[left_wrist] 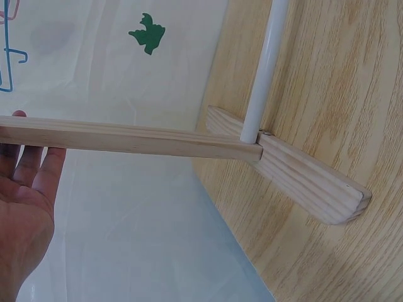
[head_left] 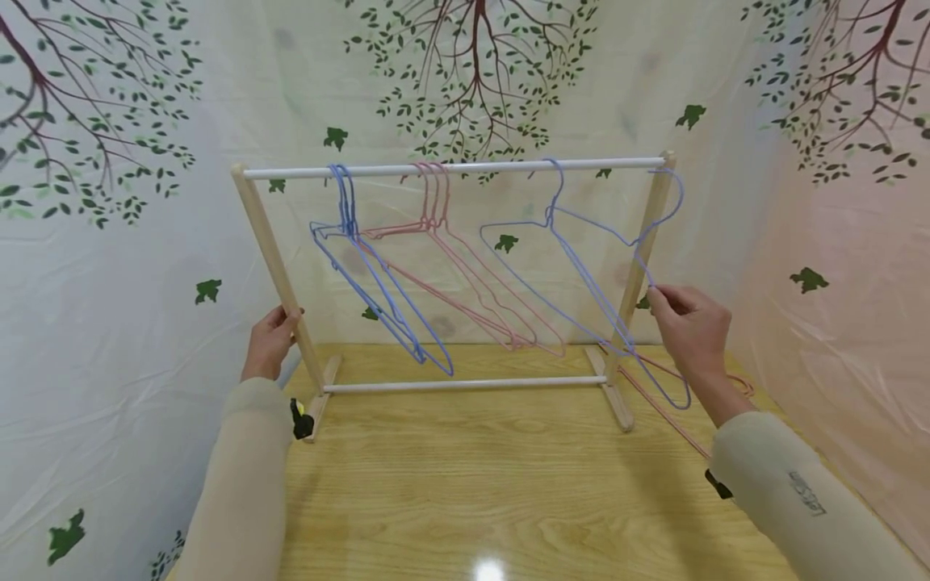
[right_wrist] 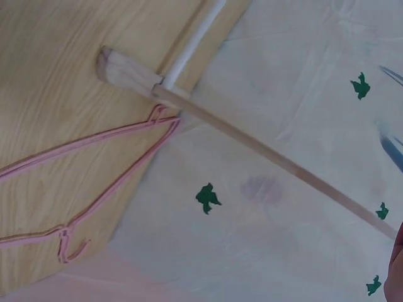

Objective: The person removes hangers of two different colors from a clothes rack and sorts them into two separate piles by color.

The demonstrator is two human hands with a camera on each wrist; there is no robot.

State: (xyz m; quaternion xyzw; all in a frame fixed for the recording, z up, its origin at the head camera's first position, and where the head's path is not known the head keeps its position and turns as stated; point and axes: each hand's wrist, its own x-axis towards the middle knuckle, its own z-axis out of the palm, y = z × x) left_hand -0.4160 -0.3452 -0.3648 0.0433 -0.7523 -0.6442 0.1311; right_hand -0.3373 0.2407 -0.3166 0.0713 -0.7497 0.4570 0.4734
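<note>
My left hand (head_left: pixel 270 343) grips the left wooden post (head_left: pixel 270 242) of a garment rack; in the left wrist view its fingers (left_wrist: pixel 47 176) pass behind the post and a fingertip shows above. Near the right post (head_left: pixel 656 202), my right hand (head_left: pixel 690 327) pinches a blue wire hanger (head_left: pixel 681 198) by its shoulder, its hook up at the bar's right end. Another blue hanger (head_left: pixel 559 190) hangs on the white top bar (head_left: pixel 494 167) just to the left. Only an edge of the right hand (right_wrist: pixel 395 270) shows in the right wrist view.
Several blue hangers (head_left: pixel 345 210) hang at the bar's left, pink hangers (head_left: pixel 439 194) at its middle. More pink hangers (right_wrist: pixel 94 135) lie on the wooden table (head_left: pixel 465 484) by the rack's right foot (head_left: pixel 617 403). Behind stands a leaf-printed curtain (head_left: pixel 465 97).
</note>
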